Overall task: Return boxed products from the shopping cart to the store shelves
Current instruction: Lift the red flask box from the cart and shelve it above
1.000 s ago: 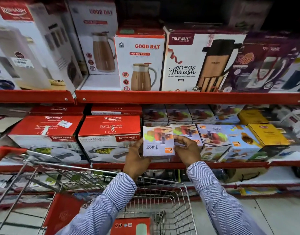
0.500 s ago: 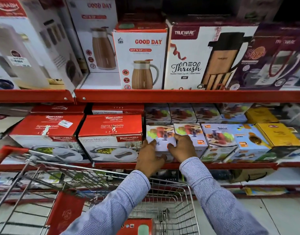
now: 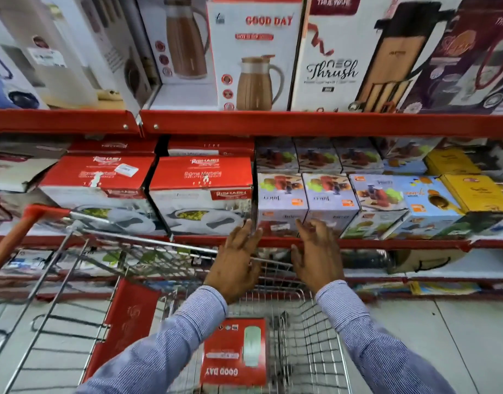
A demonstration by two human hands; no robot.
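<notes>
A white juicer box (image 3: pixel 280 199) sits on the middle red shelf (image 3: pixel 386 243), between a red casserole box (image 3: pixel 202 191) and a matching juicer box (image 3: pixel 331 199). My left hand (image 3: pixel 236 260) and my right hand (image 3: pixel 318 254) hover just in front of the shelf edge below it, fingers spread, holding nothing. Below my arms stands the wire shopping cart (image 3: pixel 310 336). In it lies a red Good Day flask box (image 3: pixel 234 351).
The top shelf (image 3: pixel 301 122) carries tall flask boxes, among them a Good Day box (image 3: pixel 256 55) and a Neo Thrush box (image 3: pixel 344 55). Blue and yellow boxes (image 3: pixel 455 194) fill the middle shelf's right side. The cart's red handle (image 3: pixel 14 234) juts at left.
Both hands held the juicer box in front of the shelf, pushed it into the row, then let go and drew back from the shelf edge. The camera moved closer.
</notes>
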